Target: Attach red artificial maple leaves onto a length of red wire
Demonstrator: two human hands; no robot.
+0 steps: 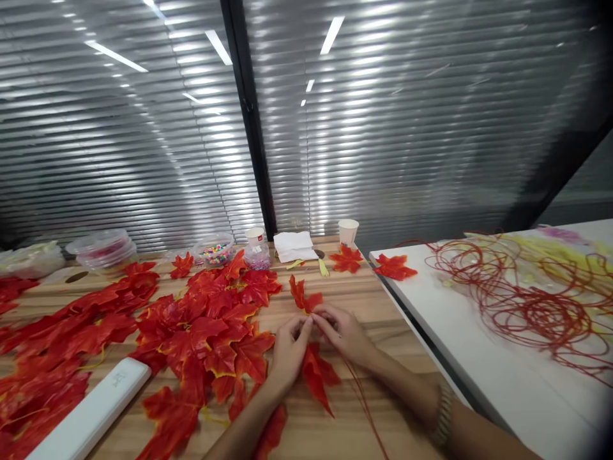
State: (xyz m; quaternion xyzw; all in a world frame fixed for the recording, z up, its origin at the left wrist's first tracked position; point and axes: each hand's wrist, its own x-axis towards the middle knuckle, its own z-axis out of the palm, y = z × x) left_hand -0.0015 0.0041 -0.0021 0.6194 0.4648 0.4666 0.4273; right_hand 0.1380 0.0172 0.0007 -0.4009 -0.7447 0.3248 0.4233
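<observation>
My left hand (288,350) and my right hand (345,331) meet over the wooden table, fingertips pinched together. Between them they grip a red artificial maple leaf (304,298) near its yellowish stem; the exact pinch point is partly hidden by the fingers. Another red leaf (317,375) hangs or lies just below the hands, between the wrists. From under my right hand a thin red cord (364,406) runs down toward the table's front edge. Close to my left hand spreads a large heap of red maple leaves (211,332) with yellow edges.
A long white box-like bar (93,412) lies at front left. Along the back stand a bowl of colourful beads (214,252), a small bead tub (257,257), crumpled white paper (293,246) and a paper cup (348,231). Tangled red cord (546,313) covers part of the white table (460,345).
</observation>
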